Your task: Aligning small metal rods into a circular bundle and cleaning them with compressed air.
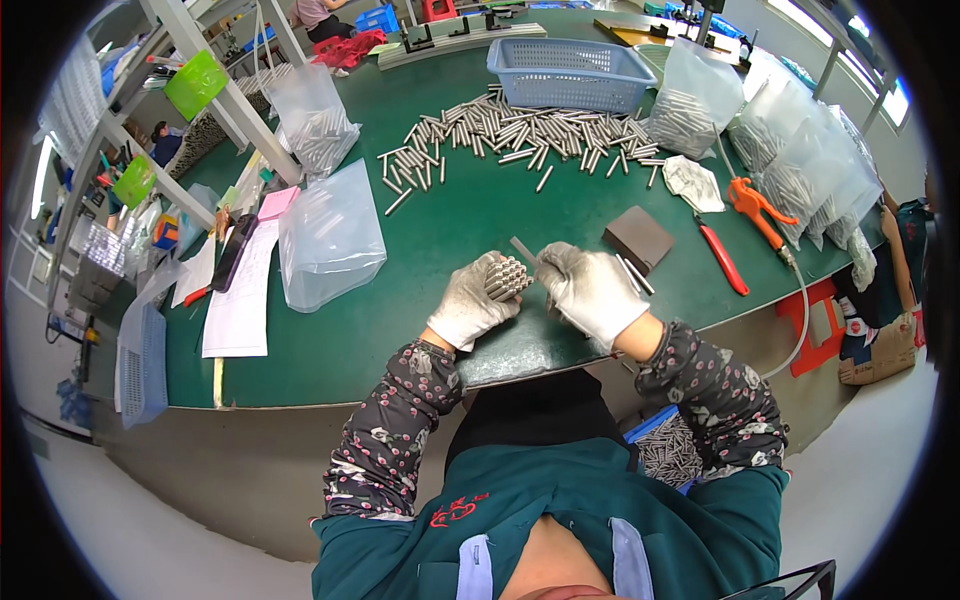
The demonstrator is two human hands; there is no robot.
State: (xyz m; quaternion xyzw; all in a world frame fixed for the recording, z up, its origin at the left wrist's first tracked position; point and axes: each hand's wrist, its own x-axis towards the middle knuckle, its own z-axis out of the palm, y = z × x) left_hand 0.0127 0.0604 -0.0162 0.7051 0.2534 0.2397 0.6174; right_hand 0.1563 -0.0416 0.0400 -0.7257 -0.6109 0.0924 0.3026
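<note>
My left hand [464, 305], in a whitish work glove, is closed around a bundle of short metal pins [508, 279], their ends facing up and to the right. Close beside it, my gloved right hand [594, 293] has its fingers pinched together. A thin grey strip [522, 250] sticks out from the right fingertips toward the bundle; its exact kind is unclear. Two loose pins [636, 275] lie just right of that hand, next to a dark brown block [639, 240]. Farther back, a wide heap of similar pins [530, 130] spreads over the green table [430, 215].
A blue plastic basket [570, 75] stands behind the heap. Bags of pins [695, 100] line the right side, near an orange air gun [760, 210] and red-handled tool [722, 255]. At left lie a plastic bag [332, 240] and paper sheets [240, 300]. A bin of pins [668, 450] sits below.
</note>
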